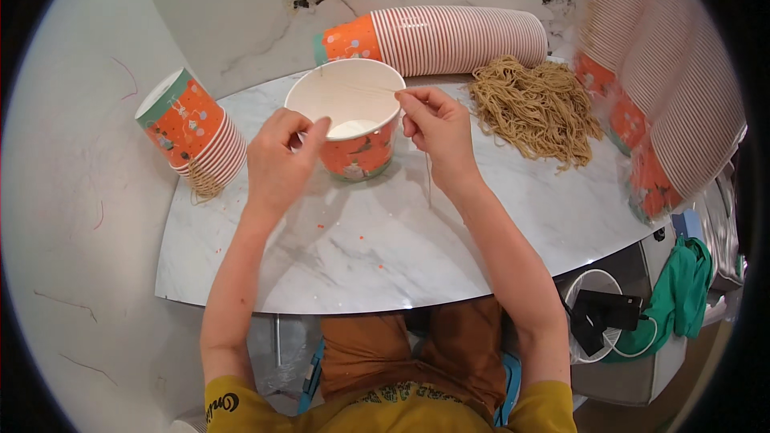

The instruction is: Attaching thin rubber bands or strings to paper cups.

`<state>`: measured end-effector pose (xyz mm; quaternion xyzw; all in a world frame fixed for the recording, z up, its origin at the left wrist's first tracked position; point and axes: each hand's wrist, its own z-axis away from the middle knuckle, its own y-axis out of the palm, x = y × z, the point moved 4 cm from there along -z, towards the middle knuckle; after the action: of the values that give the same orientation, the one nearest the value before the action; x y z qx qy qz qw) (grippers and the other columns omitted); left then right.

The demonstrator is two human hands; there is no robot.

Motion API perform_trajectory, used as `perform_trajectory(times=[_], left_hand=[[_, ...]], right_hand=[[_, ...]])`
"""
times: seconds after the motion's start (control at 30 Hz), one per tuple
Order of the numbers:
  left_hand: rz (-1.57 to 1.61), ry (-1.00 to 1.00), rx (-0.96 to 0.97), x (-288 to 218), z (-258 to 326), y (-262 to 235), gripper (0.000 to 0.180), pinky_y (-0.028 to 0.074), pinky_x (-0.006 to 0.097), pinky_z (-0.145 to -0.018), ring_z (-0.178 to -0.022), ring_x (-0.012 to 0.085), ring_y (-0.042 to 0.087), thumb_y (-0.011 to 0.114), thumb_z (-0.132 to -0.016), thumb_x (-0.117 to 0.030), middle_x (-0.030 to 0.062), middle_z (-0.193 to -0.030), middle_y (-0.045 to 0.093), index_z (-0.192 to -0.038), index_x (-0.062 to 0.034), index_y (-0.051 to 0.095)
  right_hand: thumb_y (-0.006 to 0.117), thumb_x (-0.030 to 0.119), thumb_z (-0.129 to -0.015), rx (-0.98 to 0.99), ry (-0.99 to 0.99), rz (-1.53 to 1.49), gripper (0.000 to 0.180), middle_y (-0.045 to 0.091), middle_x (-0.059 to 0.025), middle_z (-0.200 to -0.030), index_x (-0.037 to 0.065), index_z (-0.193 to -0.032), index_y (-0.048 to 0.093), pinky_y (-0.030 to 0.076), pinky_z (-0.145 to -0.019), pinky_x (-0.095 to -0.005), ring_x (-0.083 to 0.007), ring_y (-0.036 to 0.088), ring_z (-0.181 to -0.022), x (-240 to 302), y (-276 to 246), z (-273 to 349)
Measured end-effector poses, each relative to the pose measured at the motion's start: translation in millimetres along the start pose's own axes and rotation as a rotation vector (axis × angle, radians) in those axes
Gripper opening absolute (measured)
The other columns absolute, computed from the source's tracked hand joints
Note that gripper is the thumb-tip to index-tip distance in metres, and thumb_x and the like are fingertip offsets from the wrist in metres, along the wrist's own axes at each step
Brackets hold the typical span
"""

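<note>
A paper bucket point(357, 156), white inside with an orange and green printed outside, stands upright on the marble table before me. My right hand point(437, 124) is at its right rim, pinching a thin beige string point(429, 184). One end hangs below that hand, and another stretch runs leftward across the bucket's mouth. At the left rim, my left hand point(281, 152) has curled fingers with the thumb toward the bucket; what they hold, if anything, is hidden. A tangled pile of beige strings point(533, 108) lies to the right.
Behind the bucket, a long nested stack of paper buckets point(457, 40) lies on its side. A shorter stack point(196, 124) leans at the left, with strings point(203, 180) at its lower end. Plastic-wrapped stacks point(682, 128) rise at the right. A white bin point(593, 281) sits below the table's right edge.
</note>
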<state>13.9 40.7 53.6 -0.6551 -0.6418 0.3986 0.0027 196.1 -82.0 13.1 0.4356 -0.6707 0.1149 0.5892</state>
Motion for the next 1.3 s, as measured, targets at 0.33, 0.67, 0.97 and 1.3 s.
perform_trajectory(times=[0.33, 0.67, 0.97, 1.3], left_hand=[[0.066, 0.012, -0.125, 19.8, -6.1, -7.3, 0.014, 0.04, 0.023, -0.062, -0.071, 0.0082, 0.051, 0.064, -0.095, -0.011, 0.0018, -0.089, 0.061, -0.091, 0.0026, 0.062], [0.497, -0.349, 0.303, -25.8, 33.7, 30.4, 0.012, 0.046, 0.021, -0.058, -0.064, 0.0052, 0.056, 0.066, -0.095, -0.01, 0.0014, -0.089, 0.064, -0.097, 0.0011, 0.062], [0.991, -0.766, 0.573, -30.5, 51.5, 71.9, 0.03, 0.049, 0.026, -0.059, -0.064, 0.0114, 0.061, 0.068, -0.094, -0.023, 0.0048, -0.092, 0.06, -0.109, -0.0002, 0.057], [0.728, -0.506, 0.48, -14.4, 49.3, 43.7, 0.02, 0.038, 0.021, -0.052, -0.056, 0.0048, 0.047, 0.057, -0.101, -0.019, -0.0044, -0.064, 0.049, -0.098, -0.001, 0.067]], right_hand=[[0.066, 0.018, -0.097, 0.04, 0.154, -0.01, 0.014, 0.057, 0.0029, -0.067, 0.005, -0.094, 0.068, 0.027, -0.047, -0.0184, -0.001, 0.045, -0.055, -23.2, 12.5, 6.0], [0.052, 0.02, -0.099, 0.216, 0.406, -0.239, 0.02, 0.06, -0.0017, -0.071, 0.004, -0.092, 0.062, 0.035, -0.052, -0.0241, -0.0085, 0.046, -0.055, -29.3, 18.6, 12.7], [0.049, 0.017, -0.101, 0.237, 0.38, -0.678, 0.019, 0.058, -0.007, -0.08, 0.001, -0.096, 0.056, 0.039, -0.056, -0.0271, -0.0115, 0.045, -0.059, -17.9, 22.0, 12.1], [0.052, 0.013, -0.099, 0.12, 0.331, -0.77, 0.015, 0.06, -0.0098, -0.08, 0.0, -0.096, 0.059, 0.038, -0.056, -0.0277, -0.0134, 0.045, -0.057, -12.6, -6.9, -0.7]])
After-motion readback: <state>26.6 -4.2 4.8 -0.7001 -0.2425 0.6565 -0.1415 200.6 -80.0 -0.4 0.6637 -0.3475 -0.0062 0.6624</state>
